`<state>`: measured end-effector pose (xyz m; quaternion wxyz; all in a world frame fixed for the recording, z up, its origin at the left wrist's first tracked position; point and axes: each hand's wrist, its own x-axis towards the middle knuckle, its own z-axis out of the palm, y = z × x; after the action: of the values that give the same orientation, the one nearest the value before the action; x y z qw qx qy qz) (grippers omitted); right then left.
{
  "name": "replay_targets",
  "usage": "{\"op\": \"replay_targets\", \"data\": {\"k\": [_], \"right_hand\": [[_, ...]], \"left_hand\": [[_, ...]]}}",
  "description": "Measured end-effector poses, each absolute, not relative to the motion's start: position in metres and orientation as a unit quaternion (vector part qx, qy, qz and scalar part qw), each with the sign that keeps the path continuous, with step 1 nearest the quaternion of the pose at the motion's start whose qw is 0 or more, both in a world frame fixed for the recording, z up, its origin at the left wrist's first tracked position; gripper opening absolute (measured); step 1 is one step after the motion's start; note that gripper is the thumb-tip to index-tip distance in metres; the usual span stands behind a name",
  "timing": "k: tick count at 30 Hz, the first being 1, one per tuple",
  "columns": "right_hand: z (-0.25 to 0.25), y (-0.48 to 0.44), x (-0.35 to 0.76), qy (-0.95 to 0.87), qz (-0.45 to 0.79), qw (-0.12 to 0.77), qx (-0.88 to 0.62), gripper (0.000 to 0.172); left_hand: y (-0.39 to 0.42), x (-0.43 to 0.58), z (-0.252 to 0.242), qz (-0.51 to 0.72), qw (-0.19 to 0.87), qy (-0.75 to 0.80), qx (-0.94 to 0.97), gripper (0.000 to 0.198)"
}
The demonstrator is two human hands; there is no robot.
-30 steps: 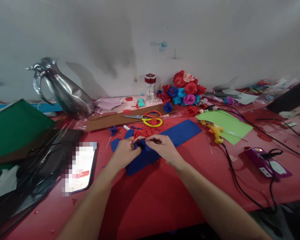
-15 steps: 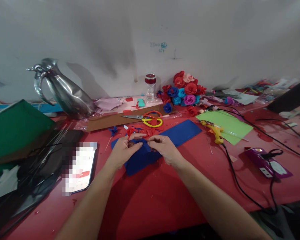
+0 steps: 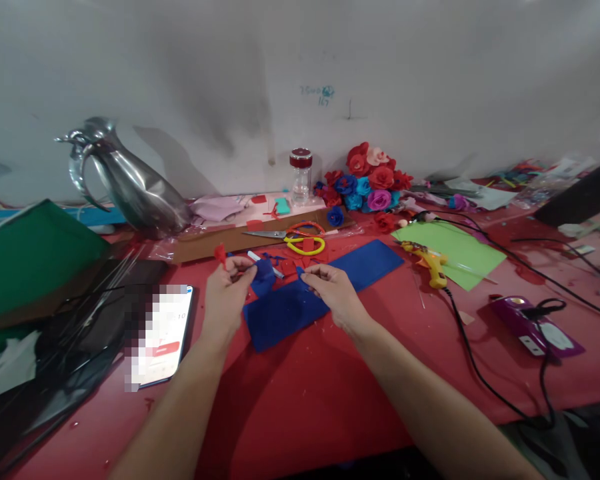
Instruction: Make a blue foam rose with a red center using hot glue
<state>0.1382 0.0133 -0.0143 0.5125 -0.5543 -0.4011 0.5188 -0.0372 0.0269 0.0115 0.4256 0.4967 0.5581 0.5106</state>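
Observation:
My left hand is closed on a blue paper piece, pinched between thumb and fingers. A small red paper flower rises just above that hand; its lower end is hidden. A little to the right, my right hand pinches a small blue paper scrap, apart from the larger piece. Below both hands a long blue paper strip lies slantwise on the red table, its middle partly covered by my right hand. Just beyond, a white pen lies among red and blue scraps.
Scissors with yellow and red handles rest on brown card. Paper roses and a lidded glass jar stand behind. A yellow glue gun and purple power strip are right; a phone and metal jug left.
My hands have drawn apart, the left one moving left with the blue piece. The red flower has shifted left with it. A small blue scrap now shows in my right fingers.

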Motion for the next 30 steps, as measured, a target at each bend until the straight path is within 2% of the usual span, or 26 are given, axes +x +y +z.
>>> {"op": "replay_targets", "data": {"k": [4, 8, 9, 13, 16, 18, 25, 30], "right_hand": [[-0.013, 0.012, 0.137, -0.426, 0.533, 0.507, -0.527, 0.017], [-0.011, 0.009, 0.133, -0.473, 0.581, 0.484, -0.451, 0.051], [-0.012, 0.009, 0.132, -0.474, 0.578, 0.483, -0.456, 0.052], [-0.013, 0.009, 0.132, -0.478, 0.551, 0.482, -0.485, 0.03], [-0.014, 0.009, 0.131, -0.485, 0.558, 0.479, -0.473, 0.031], [-0.015, 0.008, 0.13, -0.487, 0.556, 0.478, -0.475, 0.026], [-0.017, 0.011, 0.135, -0.455, 0.542, 0.496, -0.503, 0.017], [-0.016, 0.013, 0.135, -0.45, 0.519, 0.506, -0.522, 0.011]], "left_hand": [[0.029, -0.043, 0.017, 0.599, 0.389, 0.544, 0.441, 0.017], [0.026, -0.041, 0.02, 0.587, 0.417, 0.532, 0.446, 0.017], [0.025, -0.04, 0.02, 0.576, 0.425, 0.533, 0.452, 0.017], [0.022, -0.032, 0.019, 0.516, 0.457, 0.542, 0.48, 0.019], [0.019, -0.027, 0.017, 0.468, 0.49, 0.536, 0.503, 0.017], [0.019, -0.025, 0.015, 0.442, 0.518, 0.525, 0.51, 0.016], [0.021, -0.028, 0.013, 0.491, 0.529, 0.522, 0.454, 0.024], [0.015, -0.02, 0.014, 0.436, 0.582, 0.507, 0.462, 0.032]]}}
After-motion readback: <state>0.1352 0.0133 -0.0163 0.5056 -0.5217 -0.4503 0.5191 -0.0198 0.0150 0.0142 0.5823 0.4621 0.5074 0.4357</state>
